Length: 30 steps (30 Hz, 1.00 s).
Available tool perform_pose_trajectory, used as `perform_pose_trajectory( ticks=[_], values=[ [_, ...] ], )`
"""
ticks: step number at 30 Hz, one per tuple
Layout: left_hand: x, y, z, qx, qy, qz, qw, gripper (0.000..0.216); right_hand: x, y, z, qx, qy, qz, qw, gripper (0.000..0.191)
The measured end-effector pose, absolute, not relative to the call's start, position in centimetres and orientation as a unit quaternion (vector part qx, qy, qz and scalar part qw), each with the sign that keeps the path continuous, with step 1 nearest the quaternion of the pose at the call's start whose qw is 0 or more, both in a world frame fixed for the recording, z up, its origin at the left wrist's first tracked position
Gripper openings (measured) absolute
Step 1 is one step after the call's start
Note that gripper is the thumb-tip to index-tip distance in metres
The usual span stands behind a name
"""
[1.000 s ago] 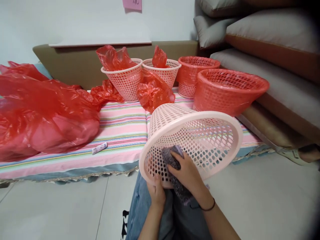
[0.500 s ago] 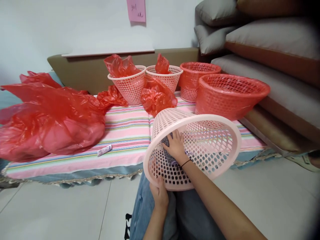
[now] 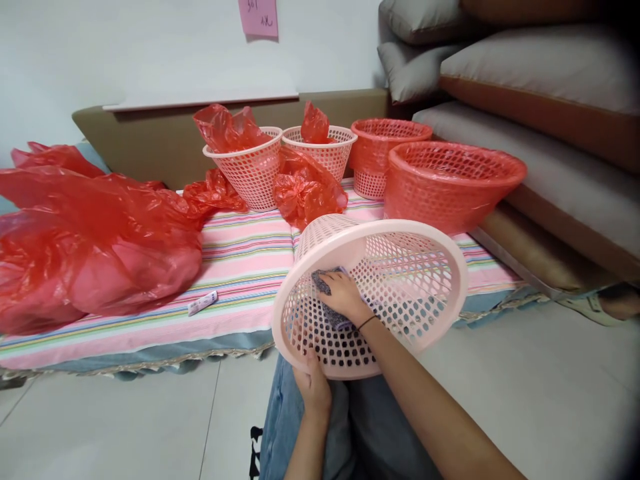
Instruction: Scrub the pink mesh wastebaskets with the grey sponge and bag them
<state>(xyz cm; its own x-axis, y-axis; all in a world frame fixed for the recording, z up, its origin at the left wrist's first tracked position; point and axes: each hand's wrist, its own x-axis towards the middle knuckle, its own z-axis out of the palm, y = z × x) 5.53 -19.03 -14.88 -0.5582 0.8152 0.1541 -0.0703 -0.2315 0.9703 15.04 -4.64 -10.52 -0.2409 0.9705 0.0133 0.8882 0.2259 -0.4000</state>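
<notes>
A pale pink plastic basket (image 3: 453, 267) with a holed wall lies tilted over my knees, its wide mouth facing me. My left hand (image 3: 314, 387) grips the rim at the lower left, thumb inside and the other fingers mostly hidden behind the wall. Inside the basket, my right hand (image 3: 344, 295) presses a grey cloth (image 3: 334, 316) against the inner left wall. Parts of the cloth show past the fingertips and below the palm. A dark band circles the right wrist.
Red plastic bags (image 3: 105, 247) fill the left of the striped cover (image 3: 245, 267). Behind stand two pink baskets (image 3: 255, 175) holding red plastic, a crumpled red bag (image 3: 307, 190) and red-wrapped baskets (image 3: 445, 193). A small white tube (image 3: 203, 303) lies in front. Stacked cushions (image 3: 545, 73) rise at right.
My right hand and the cloth have shifted a little along the basket's inner wall, and more of the cloth shows. The left hand keeps its hold on the rim. The whole view has shifted slightly.
</notes>
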Motion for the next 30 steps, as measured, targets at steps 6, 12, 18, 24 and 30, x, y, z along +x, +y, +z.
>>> perform_pose_trajectory(
  ticks=[6, 12, 18, 24, 30],
  values=[
    [5.9, -19.3, -15.6, 0.330, 0.526, 0.717, 0.316, 0.063, 16.6, -11.0, -8.7, -0.570, -0.792, 0.175, 0.136, 0.055],
    [6.1, -19.4, -15.4, 0.311, 0.527, 0.721, 0.324, 0.064, 18.3, -17.6, -8.2, -0.541, -0.803, 0.189, 0.163, 0.059],
    [5.9, -19.3, -15.3, 0.299, 0.539, 0.706, 0.348, 0.064, 20.4, -19.6, -8.2, -0.499, -0.832, 0.156, 0.185, 0.081],
    [6.0, -19.0, -15.6, 0.284, 0.535, 0.709, 0.360, 0.057, 21.7, -22.0, -9.4, -0.465, -0.873, 0.127, 0.077, 0.135],
    [5.9, -18.9, -15.6, 0.299, 0.532, 0.699, 0.373, 0.051, 21.2, -21.6, -11.8, -0.469, -0.875, 0.020, 0.113, 0.088]
  ],
)
